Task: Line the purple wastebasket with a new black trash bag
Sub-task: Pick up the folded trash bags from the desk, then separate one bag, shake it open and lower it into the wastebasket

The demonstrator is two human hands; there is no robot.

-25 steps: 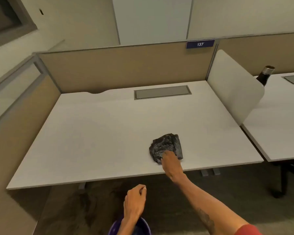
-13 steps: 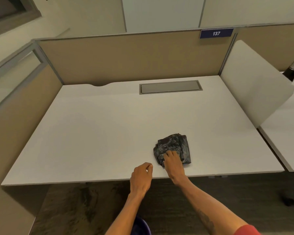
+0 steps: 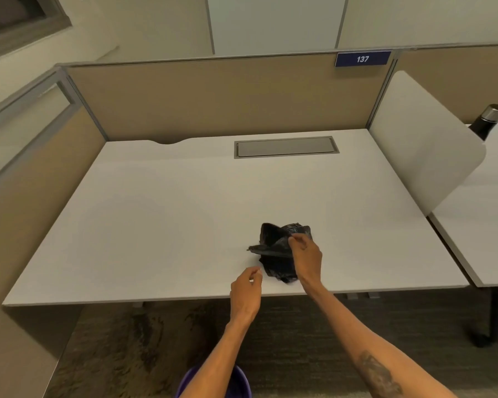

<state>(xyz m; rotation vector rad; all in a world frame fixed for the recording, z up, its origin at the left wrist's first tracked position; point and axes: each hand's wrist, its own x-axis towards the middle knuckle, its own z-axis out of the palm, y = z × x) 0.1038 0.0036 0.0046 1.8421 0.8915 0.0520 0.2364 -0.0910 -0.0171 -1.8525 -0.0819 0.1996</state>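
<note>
Black and crumpled, the trash bag sits near the front edge of the white desk. The right hand pinches a fold of it between closed fingers; the left hand hovers just beside it, fingers loosely curled on nothing. Below, the purple wastebasket rests on the carpet.

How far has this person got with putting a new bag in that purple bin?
Barely begun. The purple wastebasket sits on the floor by the person's feet; no liner shows on the sliver in view. In hand: the right hand pinches the crumpled black trash bag on the desk, while the left hand hovers beside it, holding nothing. Left: unfolding the bag, opening it and fitting it over the rim.
</note>
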